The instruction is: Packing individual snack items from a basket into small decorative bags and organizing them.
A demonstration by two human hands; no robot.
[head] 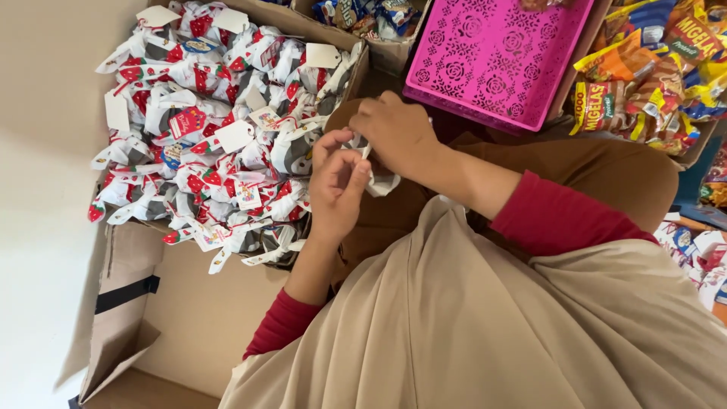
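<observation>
Pinching a small white packet (pixel 376 179) between both hands, you held it over your lap: your left hand (pixel 338 193) closed on its near edge, your right hand (pixel 394 132) gripped it from above. Just left of them sat a cardboard box (pixel 333 34) heaped with strawberry-print packets (pixel 212 121); beyond your right hand, a pink tray (pixel 492 57).

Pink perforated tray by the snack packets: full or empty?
Empty, as far as visible: the pink tray shows only its bare patterned floor; its top edge is cropped.
</observation>
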